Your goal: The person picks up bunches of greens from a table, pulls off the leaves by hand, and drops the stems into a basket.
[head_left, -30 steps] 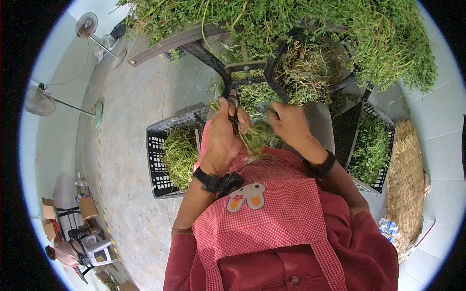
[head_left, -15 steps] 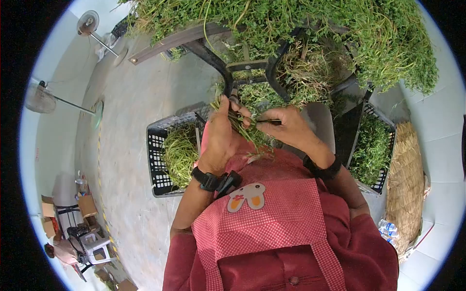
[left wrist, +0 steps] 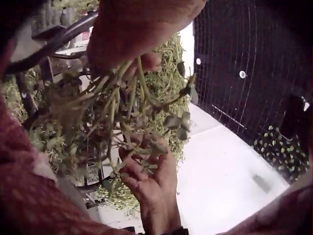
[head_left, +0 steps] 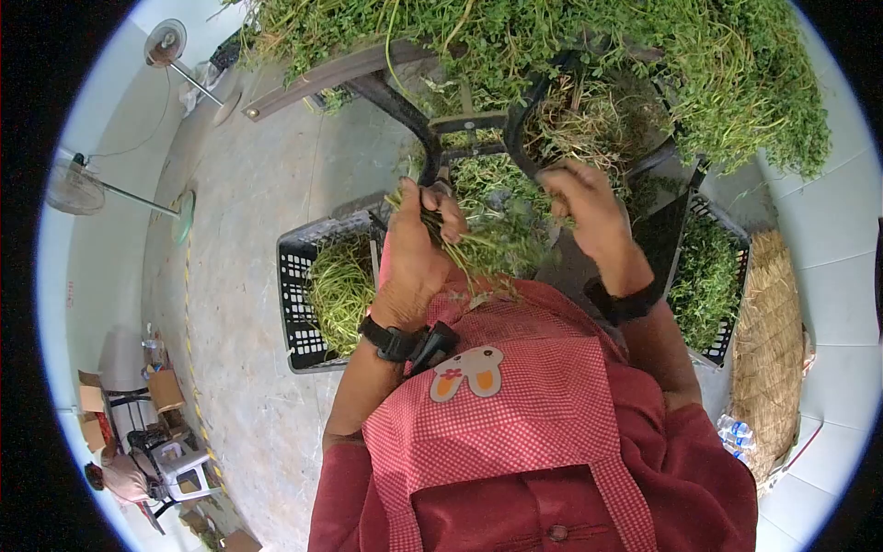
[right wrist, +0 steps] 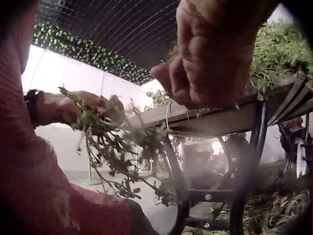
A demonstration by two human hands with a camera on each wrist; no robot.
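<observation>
My left hand [head_left: 418, 244] grips a small bunch of leafy green stems [head_left: 492, 248] over the lap, thumb up along them. In the left wrist view the stems [left wrist: 117, 103] fan out below the fingers, and in the right wrist view the leafy ends [right wrist: 122, 152] droop. My right hand [head_left: 593, 216] is raised to the right of the bunch, apart from the left hand, with its fingers bent. A bit of green shows at its fingertips in the head view; I cannot tell whether they hold it.
Ahead, a table edge [head_left: 322, 81] bears a large heap of greens [head_left: 736, 83]. Black table legs [head_left: 428, 152] stand close before the hands. A black crate [head_left: 299, 317] holds stems on the left; greens [head_left: 704, 285] fill another on the right. A rolled straw mat [head_left: 768, 359] lies beyond it.
Half a second ago my right fingers pinched at the stems beside the left hand; now they have drawn up and to the right. The left hand keeps its grip nearly in place.
</observation>
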